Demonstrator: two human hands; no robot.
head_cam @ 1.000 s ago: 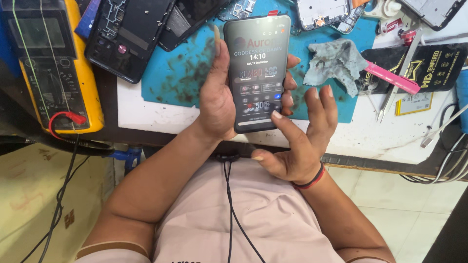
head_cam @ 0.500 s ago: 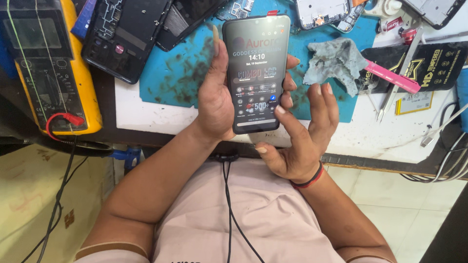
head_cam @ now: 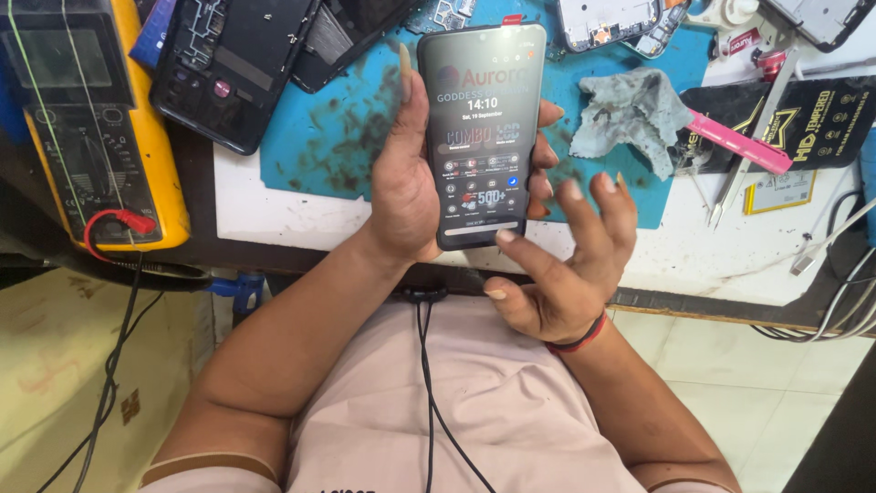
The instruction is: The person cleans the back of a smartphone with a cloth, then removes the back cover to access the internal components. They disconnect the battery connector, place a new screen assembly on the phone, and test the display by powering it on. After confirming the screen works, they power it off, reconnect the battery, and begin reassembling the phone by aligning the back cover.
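Note:
My left hand (head_cam: 408, 183) grips a dark smartphone (head_cam: 481, 128) upright by its sides, screen lit and facing me. My right hand (head_cam: 561, 265) is open just below and to the right of it, palm up, with the index fingertip touching the bottom edge of the screen. The phone is held above the front edge of a blue work mat (head_cam: 338, 128) on a white bench top.
A yellow multimeter (head_cam: 91, 128) with a red plug lies at the left. An opened black phone body (head_cam: 228, 64) lies on the mat. A grey cloth (head_cam: 630, 114), a pink-handled tool (head_cam: 735, 141), tweezers and a black card lie to the right. Cables hang at the right edge.
My right index finger has slid down from the lower part of the screen to its bottom edge. The phone stays in my left hand, almost still.

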